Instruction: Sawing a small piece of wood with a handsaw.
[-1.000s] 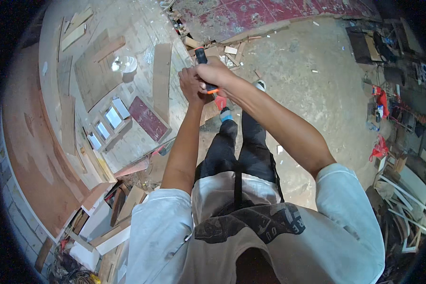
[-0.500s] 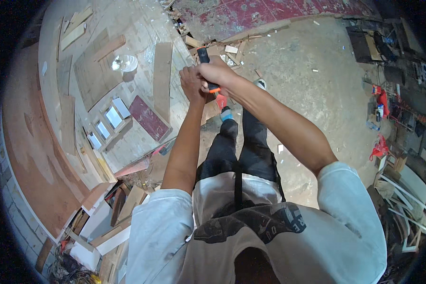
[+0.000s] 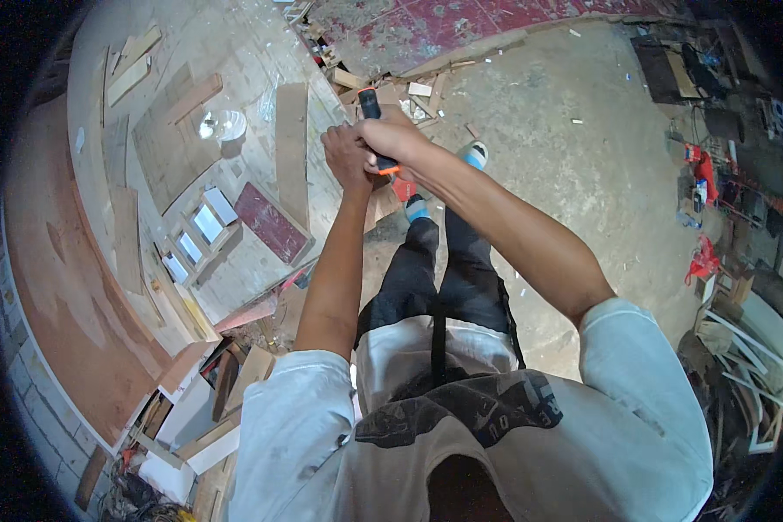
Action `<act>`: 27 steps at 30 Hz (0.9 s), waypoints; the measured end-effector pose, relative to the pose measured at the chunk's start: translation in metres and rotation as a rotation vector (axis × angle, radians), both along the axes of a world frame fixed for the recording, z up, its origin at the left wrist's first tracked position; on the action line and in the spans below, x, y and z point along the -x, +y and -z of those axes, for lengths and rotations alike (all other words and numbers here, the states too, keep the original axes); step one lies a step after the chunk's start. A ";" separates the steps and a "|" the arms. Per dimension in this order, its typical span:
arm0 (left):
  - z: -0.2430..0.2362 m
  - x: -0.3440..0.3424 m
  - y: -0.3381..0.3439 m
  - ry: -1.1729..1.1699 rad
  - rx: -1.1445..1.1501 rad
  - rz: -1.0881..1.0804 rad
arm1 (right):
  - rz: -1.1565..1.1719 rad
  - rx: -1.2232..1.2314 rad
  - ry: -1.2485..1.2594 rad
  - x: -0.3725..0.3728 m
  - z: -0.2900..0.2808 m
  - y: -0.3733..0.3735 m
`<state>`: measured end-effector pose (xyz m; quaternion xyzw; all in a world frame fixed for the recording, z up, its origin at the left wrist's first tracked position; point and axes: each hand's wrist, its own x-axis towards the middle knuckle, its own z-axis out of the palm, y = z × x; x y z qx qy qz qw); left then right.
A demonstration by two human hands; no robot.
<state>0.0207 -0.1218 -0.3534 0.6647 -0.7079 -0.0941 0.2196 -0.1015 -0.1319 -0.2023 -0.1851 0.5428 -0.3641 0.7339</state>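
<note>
My right hand [image 3: 394, 139] is closed round the black handle of a tool [image 3: 370, 104] with orange ends. A flat red part [image 3: 404, 189] shows just below the handle; the hands hide how it joins, and the tool's kind does not show. Against it, my left hand [image 3: 346, 155] rests at the bench's right edge with its fingers curled down. What lies under those fingers is hidden. Beneath the hands, a brown wooden piece [image 3: 383, 205] shows in part. On the bench, a long plain board [image 3: 292, 157] lies left of my left hand.
The pale workbench [image 3: 261, 52] carries a dark red panel [image 3: 271, 223], a small wooden frame with white panes [image 3: 202, 228], a clear plastic container [image 3: 224, 124] and loose boards. Wood scraps [image 3: 422, 90] lie on the floor beyond my hands. Offcuts [image 3: 748, 365] are piled at the right.
Both hands and the tool have shifted very slightly left in the picture, with the view itself moving a little. The grip on the handle is the same.
</note>
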 end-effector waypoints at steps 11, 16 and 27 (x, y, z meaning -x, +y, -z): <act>-0.007 0.015 0.001 0.180 0.060 0.067 | -0.088 0.014 0.092 0.008 0.024 -0.012; 0.002 -0.010 -0.011 0.097 -0.022 -0.070 | -0.105 0.050 -0.062 -0.003 -0.032 -0.001; 0.001 0.028 -0.004 -0.094 0.019 0.023 | -0.049 0.014 0.192 0.014 0.039 -0.005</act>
